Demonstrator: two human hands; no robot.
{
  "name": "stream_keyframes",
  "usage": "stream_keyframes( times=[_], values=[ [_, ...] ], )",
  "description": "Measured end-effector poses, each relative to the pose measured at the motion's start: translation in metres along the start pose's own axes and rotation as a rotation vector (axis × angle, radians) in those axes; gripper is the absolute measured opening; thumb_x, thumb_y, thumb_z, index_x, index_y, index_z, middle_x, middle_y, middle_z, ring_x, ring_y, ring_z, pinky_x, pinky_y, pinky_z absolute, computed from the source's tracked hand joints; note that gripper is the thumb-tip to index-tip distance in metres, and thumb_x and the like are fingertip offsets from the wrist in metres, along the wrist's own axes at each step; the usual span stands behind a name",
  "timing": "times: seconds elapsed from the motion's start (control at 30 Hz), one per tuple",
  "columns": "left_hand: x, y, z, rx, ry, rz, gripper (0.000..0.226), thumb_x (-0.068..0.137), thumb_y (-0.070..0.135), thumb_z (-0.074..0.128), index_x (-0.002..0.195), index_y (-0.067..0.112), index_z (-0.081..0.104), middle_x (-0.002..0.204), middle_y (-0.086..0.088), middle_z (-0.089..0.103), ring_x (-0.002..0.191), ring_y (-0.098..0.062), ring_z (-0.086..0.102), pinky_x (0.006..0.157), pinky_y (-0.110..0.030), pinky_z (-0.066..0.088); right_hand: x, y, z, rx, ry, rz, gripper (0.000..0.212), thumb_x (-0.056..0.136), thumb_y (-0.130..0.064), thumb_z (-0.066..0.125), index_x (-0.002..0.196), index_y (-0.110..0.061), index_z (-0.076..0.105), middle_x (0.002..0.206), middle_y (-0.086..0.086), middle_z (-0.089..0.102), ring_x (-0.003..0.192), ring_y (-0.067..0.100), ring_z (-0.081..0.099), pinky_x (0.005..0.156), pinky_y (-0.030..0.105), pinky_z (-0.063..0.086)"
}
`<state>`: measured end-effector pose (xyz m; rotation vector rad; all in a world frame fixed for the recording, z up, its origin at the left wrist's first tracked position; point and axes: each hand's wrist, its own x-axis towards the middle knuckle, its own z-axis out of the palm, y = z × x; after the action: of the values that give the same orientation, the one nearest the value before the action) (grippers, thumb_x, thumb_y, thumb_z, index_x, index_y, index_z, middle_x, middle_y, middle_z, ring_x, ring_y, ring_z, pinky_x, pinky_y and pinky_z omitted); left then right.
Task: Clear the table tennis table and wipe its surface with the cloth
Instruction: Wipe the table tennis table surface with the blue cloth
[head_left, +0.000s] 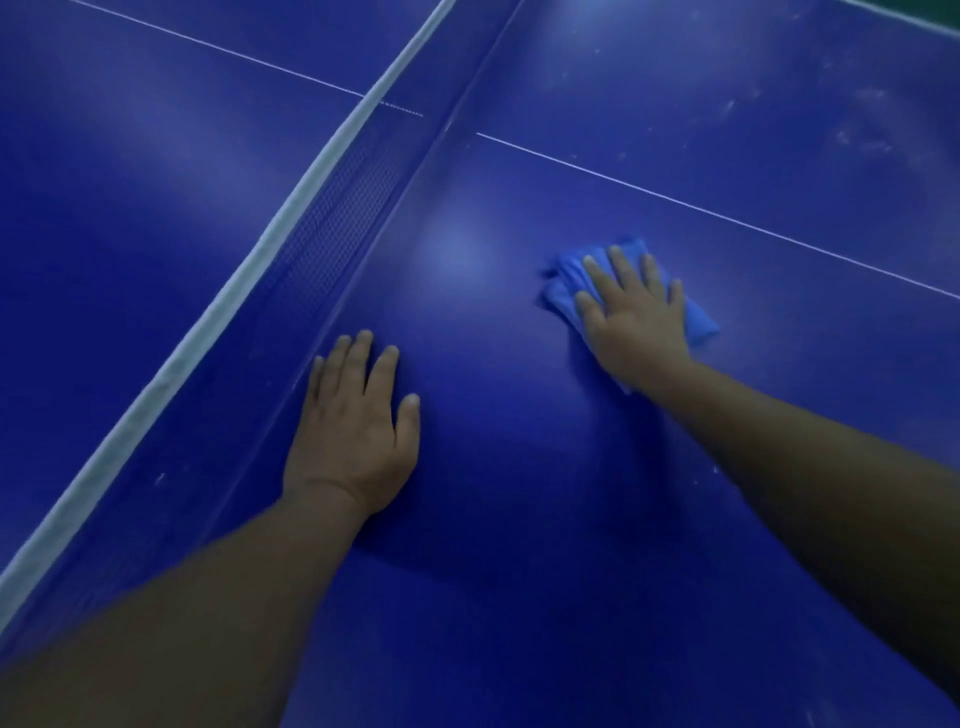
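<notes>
Right hand (636, 306), fingers spread and straight, is pressing flat on a bunched blue cloth (698, 319) lying on the near half of a dark blue table tennis table (519, 467). Cloth edges are showing beyond the fingertips and on both sides of the palm, so the hand is covering only its middle. Left hand (356, 415) is resting flat and spread on the bare surface, close to the net (332, 228) and well apart from the cloth, seemingly bracing the person as they lean in.

Possible trouble: because the cloth is only being pressed and not gripped, a fast stroke could be leaving it behind or letting it fold under the palm. A sweep to the left could be running the cloth or knuckles into the net, snagging the mesh or its white tape (218, 312). The bracing hand is sitting on surface that is likely to need wiping too, and may be leaving marks.

Open room is lying mostly to the right and toward the far side, past the thin white centre line (727, 215), where pale dusty smudges (852, 135) are showing. The net is bounding movement on the left. A table edge is just showing at the top right corner.
</notes>
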<state>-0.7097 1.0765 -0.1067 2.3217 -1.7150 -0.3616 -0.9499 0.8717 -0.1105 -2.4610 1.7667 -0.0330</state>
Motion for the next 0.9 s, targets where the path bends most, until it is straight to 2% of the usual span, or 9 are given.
stream_keyframes(
  times=[0.07,0.2,0.33,0.47,0.53,0.57,0.67,0.73,0.9],
  values=[
    [0.0,-0.003,0.003,-0.029,0.013,0.009,0.069,0.096,0.05,0.017,0.154,0.015,0.03,0.165,-0.008,0.016,0.153,-0.021,0.004,0.124,-0.038,-0.003,-0.018,-0.001,0.005,-0.039,0.05,0.013,0.059,0.1,-0.053,0.022,0.155,-0.034,0.029,0.165,-0.002,0.02,0.152,0.032,0.011,0.118,0.06,0.011],
    [0.001,-0.005,0.003,-0.066,0.099,0.032,0.064,0.098,0.043,0.028,0.151,0.009,0.032,0.164,-0.013,0.018,0.153,-0.025,0.008,0.123,-0.041,0.0,-0.071,-0.067,0.019,0.023,0.102,-0.354,0.056,0.096,-0.051,0.034,0.147,-0.03,0.047,0.159,0.003,0.036,0.149,0.037,0.025,0.114,0.066,0.018],
    [0.0,-0.006,0.004,-0.057,0.082,0.033,0.062,0.098,0.04,0.031,0.151,0.009,0.031,0.164,-0.013,0.017,0.152,-0.026,0.01,0.122,-0.043,0.004,0.002,-0.134,0.02,0.074,0.042,-0.588,0.055,0.098,-0.052,0.032,0.146,-0.031,0.048,0.158,0.001,0.038,0.148,0.035,0.027,0.116,0.064,0.015],
    [0.002,-0.007,0.007,0.038,0.019,0.042,0.058,0.1,0.041,0.027,0.154,0.019,0.025,0.164,-0.009,0.017,0.153,-0.023,0.008,0.12,-0.045,0.005,0.134,-0.121,0.007,-0.074,0.052,-0.37,0.068,0.094,-0.054,0.015,0.15,-0.026,0.042,0.161,0.007,0.031,0.148,0.04,0.022,0.112,0.07,0.017],
    [0.003,-0.008,0.007,0.069,-0.021,0.056,0.056,0.101,0.042,0.024,0.153,0.021,0.028,0.164,-0.008,0.019,0.153,-0.024,0.01,0.119,-0.047,0.007,0.157,-0.095,0.002,-0.07,0.082,-0.199,0.064,0.098,-0.051,0.019,0.153,-0.023,0.035,0.164,0.006,0.023,0.151,0.041,0.008,0.115,0.07,0.007],
    [0.003,-0.009,0.008,0.083,-0.039,0.057,0.055,0.101,0.043,0.024,0.152,0.021,0.031,0.163,-0.008,0.021,0.153,-0.025,0.011,0.119,-0.048,0.009,0.148,-0.093,0.005,-0.054,0.112,-0.222,0.062,0.099,-0.048,0.024,0.152,-0.017,0.037,0.163,0.007,0.025,0.15,0.044,0.01,0.115,0.07,0.007],
    [0.005,-0.009,0.007,0.092,-0.067,0.055,0.056,0.099,0.042,0.028,0.15,0.02,0.035,0.162,-0.01,0.026,0.151,-0.027,0.015,0.118,-0.05,0.011,0.077,-0.119,0.019,-0.036,0.096,-0.659,0.062,0.098,-0.046,0.029,0.149,-0.014,0.043,0.158,0.008,0.037,0.147,0.04,0.027,0.114,0.067,0.019],
    [0.005,-0.008,0.005,0.094,-0.075,0.055,0.056,0.099,0.043,0.029,0.151,0.02,0.034,0.161,-0.011,0.026,0.151,-0.028,0.015,0.117,-0.051,0.011,0.063,-0.125,0.022,-0.075,-0.008,-0.851,0.061,0.098,-0.049,0.028,0.152,-0.023,0.038,0.16,0.0,0.034,0.149,0.032,0.025,0.118,0.059,0.014],
    [0.004,-0.008,0.005,0.094,-0.078,0.066,0.055,0.102,0.044,0.023,0.153,0.024,0.03,0.162,-0.011,0.025,0.151,-0.029,0.016,0.117,-0.051,0.012,0.125,-0.102,0.002,-0.043,-0.006,-0.459,0.072,0.092,-0.059,0.015,0.155,-0.029,0.032,0.163,-0.004,0.026,0.152,0.033,0.016,0.118,0.06,0.007]
  ],
)
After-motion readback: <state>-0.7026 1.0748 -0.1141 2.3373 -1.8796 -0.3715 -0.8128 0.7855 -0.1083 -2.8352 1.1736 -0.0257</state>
